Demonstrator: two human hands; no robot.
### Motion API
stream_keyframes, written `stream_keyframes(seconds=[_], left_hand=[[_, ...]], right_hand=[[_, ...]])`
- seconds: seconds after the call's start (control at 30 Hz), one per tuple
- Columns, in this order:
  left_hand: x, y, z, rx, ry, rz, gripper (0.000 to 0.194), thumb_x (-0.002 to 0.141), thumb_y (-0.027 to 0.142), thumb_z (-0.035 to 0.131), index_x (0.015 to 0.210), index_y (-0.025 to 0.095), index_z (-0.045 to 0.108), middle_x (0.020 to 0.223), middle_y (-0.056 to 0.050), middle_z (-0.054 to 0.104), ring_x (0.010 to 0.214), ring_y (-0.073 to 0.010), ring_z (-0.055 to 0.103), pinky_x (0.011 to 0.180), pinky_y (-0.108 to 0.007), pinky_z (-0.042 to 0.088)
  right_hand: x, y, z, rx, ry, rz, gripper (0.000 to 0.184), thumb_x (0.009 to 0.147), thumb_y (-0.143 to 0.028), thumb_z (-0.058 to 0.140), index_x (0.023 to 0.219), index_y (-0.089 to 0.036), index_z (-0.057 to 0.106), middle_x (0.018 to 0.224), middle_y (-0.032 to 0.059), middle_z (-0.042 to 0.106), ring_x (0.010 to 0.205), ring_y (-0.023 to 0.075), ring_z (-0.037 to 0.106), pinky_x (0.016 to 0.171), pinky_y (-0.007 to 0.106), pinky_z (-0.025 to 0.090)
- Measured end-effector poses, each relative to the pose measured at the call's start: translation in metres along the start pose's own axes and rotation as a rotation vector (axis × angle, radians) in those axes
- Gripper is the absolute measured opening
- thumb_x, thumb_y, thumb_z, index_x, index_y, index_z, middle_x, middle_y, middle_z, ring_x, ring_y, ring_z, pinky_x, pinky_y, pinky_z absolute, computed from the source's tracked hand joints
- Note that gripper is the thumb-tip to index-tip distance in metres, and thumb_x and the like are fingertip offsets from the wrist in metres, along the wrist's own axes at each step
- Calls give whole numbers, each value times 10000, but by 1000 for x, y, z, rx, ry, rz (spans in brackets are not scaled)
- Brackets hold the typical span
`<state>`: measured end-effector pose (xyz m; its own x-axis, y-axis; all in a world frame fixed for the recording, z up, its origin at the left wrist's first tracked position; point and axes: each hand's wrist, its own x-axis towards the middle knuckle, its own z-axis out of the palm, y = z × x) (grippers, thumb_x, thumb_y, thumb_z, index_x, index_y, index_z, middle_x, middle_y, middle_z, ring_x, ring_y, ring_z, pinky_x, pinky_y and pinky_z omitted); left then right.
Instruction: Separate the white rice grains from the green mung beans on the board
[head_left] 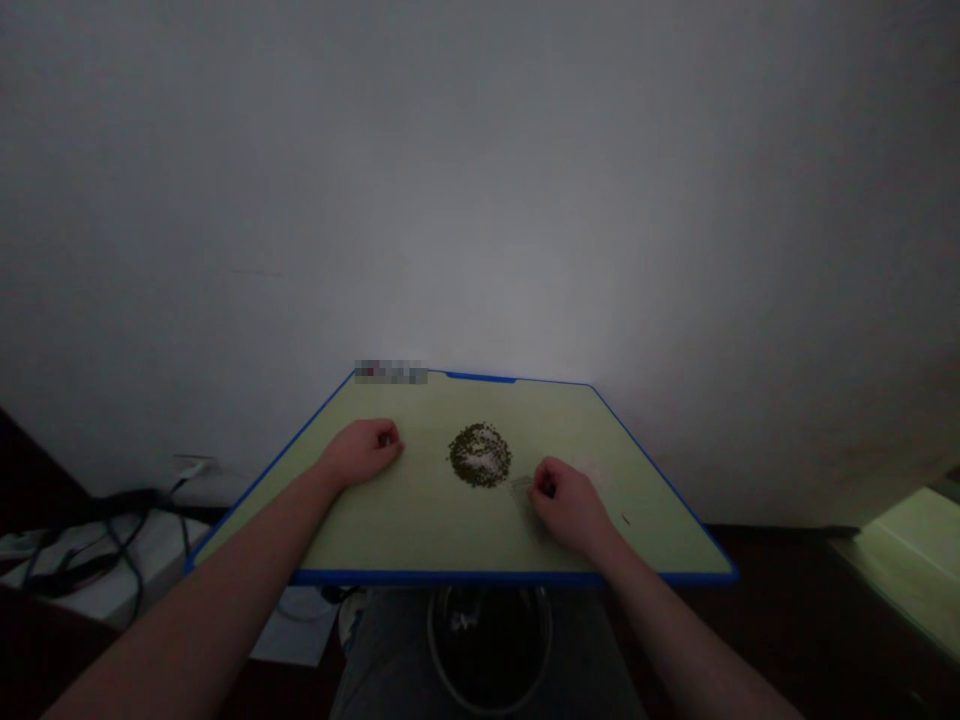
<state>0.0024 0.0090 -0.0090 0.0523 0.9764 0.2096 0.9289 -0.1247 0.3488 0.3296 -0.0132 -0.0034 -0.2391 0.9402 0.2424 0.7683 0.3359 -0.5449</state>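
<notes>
A pile of small dark greenish-brown grains, like mung beans, mixed with white grains [480, 456] lies in the middle of the pale yellow board [420, 535]. My left hand [367, 452] rests on the board left of the pile, fingers curled closed; what they hold, if anything, is hidden. To the right and nearer me, my right hand [571, 506] has its thumb and fingers pinched together. Beside its fingertips lies a faint see-through patch [520, 487], too blurred to name. I cannot make out what is in the pinch.
Blue edging [465, 577] runs round the board. Below its front edge, a round dark bowl [490, 645] sits between my legs. A small reddish sliver [626, 519] lies at the board's right. Black cables [120, 540] tangle at left, and a plain wall [480, 200] stands behind.
</notes>
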Motion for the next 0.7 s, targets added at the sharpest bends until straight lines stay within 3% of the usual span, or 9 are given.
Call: stream_keyframes(seconds=[0.17, 0.5, 0.7], left_hand=[[0, -1, 0, 3, 5, 1, 203, 742, 361, 483, 721, 189, 590, 677, -21, 615, 625, -148, 539, 545, -251, 325], [1, 2, 0, -1, -16, -19, 210, 750, 371, 481, 726, 192, 587, 648, -9, 600, 602, -142, 532, 538, -248, 318], [0, 2, -1, -6, -8, -7, 213, 748, 371, 482, 725, 187, 587, 652, -13, 599, 603, -141, 530, 535, -248, 311]], right_hand=[[5, 23, -16, -51, 65, 29, 88, 687, -152, 503, 633, -203, 456, 579, -11, 515, 560, 136, 472, 528, 240, 303], [4, -2, 6, -8, 69, -26, 86, 671, -134, 501, 623, -202, 482, 575, -30, 535, 561, 118, 485, 527, 216, 306], [7, 21, -5, -48, 128, 41, 106, 658, -119, 484, 593, -200, 467, 558, -17, 518, 555, 130, 475, 527, 232, 295]])
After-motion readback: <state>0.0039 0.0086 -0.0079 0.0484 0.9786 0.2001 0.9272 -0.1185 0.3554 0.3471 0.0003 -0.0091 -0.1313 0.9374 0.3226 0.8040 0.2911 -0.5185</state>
